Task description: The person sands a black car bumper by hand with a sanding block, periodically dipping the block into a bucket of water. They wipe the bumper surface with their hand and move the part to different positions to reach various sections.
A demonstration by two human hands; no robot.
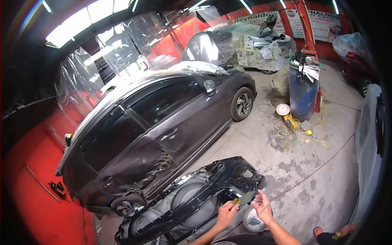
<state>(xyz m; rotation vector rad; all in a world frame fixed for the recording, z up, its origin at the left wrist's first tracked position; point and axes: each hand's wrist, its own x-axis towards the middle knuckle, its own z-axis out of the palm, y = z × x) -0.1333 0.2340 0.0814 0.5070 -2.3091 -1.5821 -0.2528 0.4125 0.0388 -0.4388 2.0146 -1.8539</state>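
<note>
My left hand is closed on a small yellow-green piece, pinched between thumb and fingers. A flat dark green sheet lies between my two hands, its left end meeting the yellowish piece. My right hand is raised at the sheet's right side with its fingers apart; whether it touches the sheet is unclear. Just below my hands is a round whitish container. A large black car bumper lies to the left, under and beyond my left hand.
A dark grey car with a dented, scraped side stands beyond the bumper. A blue drum, a polisher with a pinkish pad and yellow cords are at the right. Another person's foot shows bottom right. A cable crosses the floor.
</note>
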